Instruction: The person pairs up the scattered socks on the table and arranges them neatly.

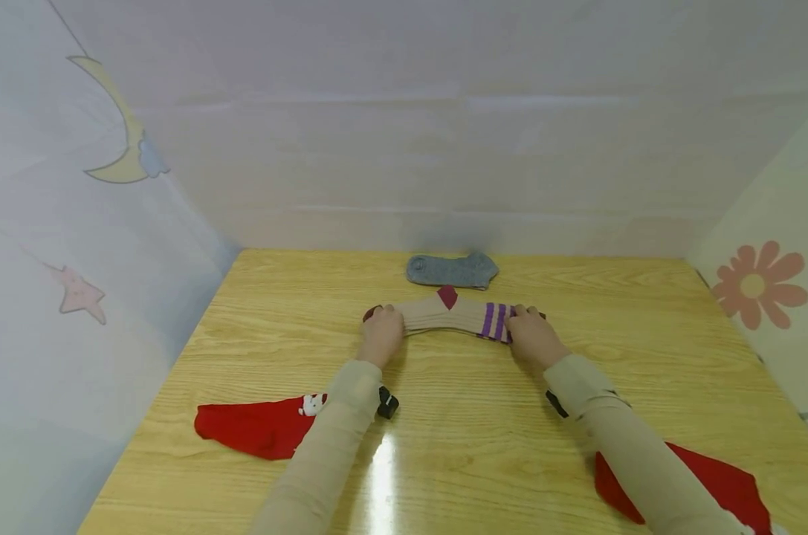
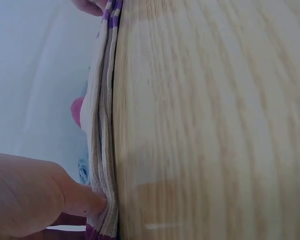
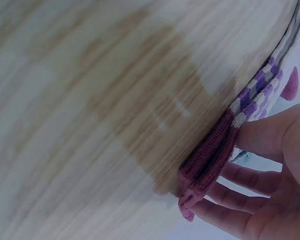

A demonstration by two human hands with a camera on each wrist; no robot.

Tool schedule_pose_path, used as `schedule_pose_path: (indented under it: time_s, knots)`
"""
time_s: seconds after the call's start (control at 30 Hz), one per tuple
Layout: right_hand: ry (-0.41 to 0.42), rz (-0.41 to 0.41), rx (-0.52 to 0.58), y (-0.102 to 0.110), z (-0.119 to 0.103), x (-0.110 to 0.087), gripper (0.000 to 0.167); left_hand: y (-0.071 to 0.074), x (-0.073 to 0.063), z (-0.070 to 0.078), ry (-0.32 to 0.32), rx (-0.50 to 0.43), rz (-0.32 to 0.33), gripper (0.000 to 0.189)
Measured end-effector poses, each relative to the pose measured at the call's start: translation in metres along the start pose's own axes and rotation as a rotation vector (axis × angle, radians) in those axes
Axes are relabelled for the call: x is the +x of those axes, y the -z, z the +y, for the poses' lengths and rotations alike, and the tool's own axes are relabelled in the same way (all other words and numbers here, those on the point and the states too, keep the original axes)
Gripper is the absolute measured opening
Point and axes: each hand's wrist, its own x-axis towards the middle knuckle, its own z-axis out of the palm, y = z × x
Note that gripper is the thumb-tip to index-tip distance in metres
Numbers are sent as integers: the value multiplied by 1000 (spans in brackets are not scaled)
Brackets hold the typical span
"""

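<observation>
A pair of beige socks (image 1: pixel 437 315), laid one on the other, stretches sideways across the table between my two hands. They have purple stripes, a maroon heel and a maroon cuff (image 3: pixel 210 155). My left hand (image 1: pixel 382 333) pinches the toe end; its thumb (image 2: pixel 85 200) presses the near edge in the left wrist view. At the cuff end, my right hand (image 1: pixel 534 336) grips the socks with its thumb (image 3: pixel 265 132) on the striped part and its fingers on the far side. Just behind the beige pair lies a grey sock (image 1: pixel 452 270).
A red sock (image 1: pixel 256 427) with a white figure lies at the left, partly under my left forearm. Another red sock (image 1: pixel 718 479) lies at the near right, crossed by my right sleeve. Printed cloth walls (image 1: pixel 404 163) stand around the wooden table (image 1: pixel 457 446).
</observation>
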Motion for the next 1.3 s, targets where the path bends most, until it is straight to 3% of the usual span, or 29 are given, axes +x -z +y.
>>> schedule_pose_path:
  time_s: [0.3,0.5,0.8,1.3]
  knots:
    - [-10,16,-47,-4,1,7,17,-5,10,3,20,20,40,19]
    - [0,40,-64,-8,3,11,19,-3,15,3,20,30,16,21]
    - [11,10,-110,-8,4,20,28,4,17,0,38,18,0,21]
    - [66,46,-140,-9,10,22,31,3,26,-5,43,-2,29,21]
